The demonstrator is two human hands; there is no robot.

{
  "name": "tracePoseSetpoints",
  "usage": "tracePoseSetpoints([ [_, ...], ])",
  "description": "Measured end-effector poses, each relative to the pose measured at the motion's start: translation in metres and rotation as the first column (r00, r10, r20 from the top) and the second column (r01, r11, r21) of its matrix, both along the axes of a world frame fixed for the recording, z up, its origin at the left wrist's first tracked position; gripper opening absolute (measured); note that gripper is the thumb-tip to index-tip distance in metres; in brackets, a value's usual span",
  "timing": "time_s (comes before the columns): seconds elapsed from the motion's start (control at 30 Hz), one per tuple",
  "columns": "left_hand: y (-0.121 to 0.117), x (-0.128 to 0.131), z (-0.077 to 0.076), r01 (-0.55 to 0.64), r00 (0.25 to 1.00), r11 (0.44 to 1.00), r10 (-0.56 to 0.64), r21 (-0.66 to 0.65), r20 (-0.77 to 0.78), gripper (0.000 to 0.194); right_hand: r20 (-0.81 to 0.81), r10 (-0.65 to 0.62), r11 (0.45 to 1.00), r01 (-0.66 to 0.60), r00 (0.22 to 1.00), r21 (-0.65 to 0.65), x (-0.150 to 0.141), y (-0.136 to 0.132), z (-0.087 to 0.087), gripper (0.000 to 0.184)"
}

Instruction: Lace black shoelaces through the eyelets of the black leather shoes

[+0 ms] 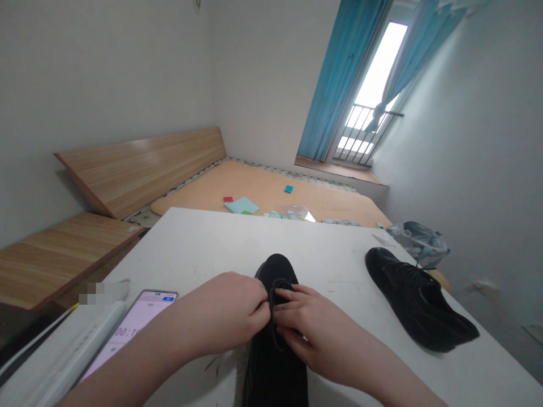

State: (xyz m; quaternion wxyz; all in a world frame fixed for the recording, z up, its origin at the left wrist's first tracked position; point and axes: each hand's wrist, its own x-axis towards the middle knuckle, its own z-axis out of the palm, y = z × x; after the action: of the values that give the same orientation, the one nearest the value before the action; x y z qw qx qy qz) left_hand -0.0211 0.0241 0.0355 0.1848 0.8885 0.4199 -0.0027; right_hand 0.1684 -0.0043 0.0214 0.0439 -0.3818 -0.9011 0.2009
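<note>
Black shoe (278, 373) closest to the viewer, on the white table (190, 243), toe pointing away, its near end cut off by the lower edge of the view. Both hands meet over its laces (278, 342). Left hand (241, 308) is curled, fingers folded in and thumb close to them, at the left side of the lacing; whether it pinches a lace cannot be told. Right hand (311, 322) is partly open, fingers bent and slightly parted, tips at the lacing from the right; any grip there is also unclear. Second black shoe (416, 299) sits well apart to the right on the same table, laced, toe angled away and left. A phone (136, 322) with a timer on its screen lies at left, partly covered by the left forearm; a pale packet (78, 350) lies beside it. Beyond the table: bed (254, 178) with an orange-tan surface, a light blue sheet (241, 205) and a small blue item (289, 189) on it. Blue curtains (339, 73) hang at a barred window (377, 85).
</note>
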Motion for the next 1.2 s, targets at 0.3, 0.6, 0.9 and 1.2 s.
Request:
tracePoseSetpoints([
  [0.3, 0.006, 0.02, -0.008, -0.035, 0.996, 0.997, 0.041, 0.073, -0.083, 0.024, -0.236, -0.179, 0.971, 0.21, 0.955, 0.116, 0.02, -0.01, 0.025, 0.02],
  [0.6, 0.008, 0.019, -0.013, -0.012, 0.997, 0.998, 0.017, 0.06, -0.078, 0.032, -0.135, 0.026, 0.999, -0.02, 0.99, 0.043, 0.007, -0.015, 0.01, 0.019],
  [0.9, 0.005, -0.008, -0.003, 0.019, 0.997, 0.997, -0.014, -0.078, 0.07, 0.03, -0.109, 0.014, 1.0, -0.011, 0.994, 0.024, 0.002, -0.006, -0.013, 0.025],
  [1.2, 0.008, -0.004, -0.012, 0.11, 0.992, 0.993, -0.107, -0.042, 0.073, 0.029, -0.471, -0.14, 0.967, 0.222, 0.871, 0.124, 0.045, -0.03, -0.003, 0.02],
])
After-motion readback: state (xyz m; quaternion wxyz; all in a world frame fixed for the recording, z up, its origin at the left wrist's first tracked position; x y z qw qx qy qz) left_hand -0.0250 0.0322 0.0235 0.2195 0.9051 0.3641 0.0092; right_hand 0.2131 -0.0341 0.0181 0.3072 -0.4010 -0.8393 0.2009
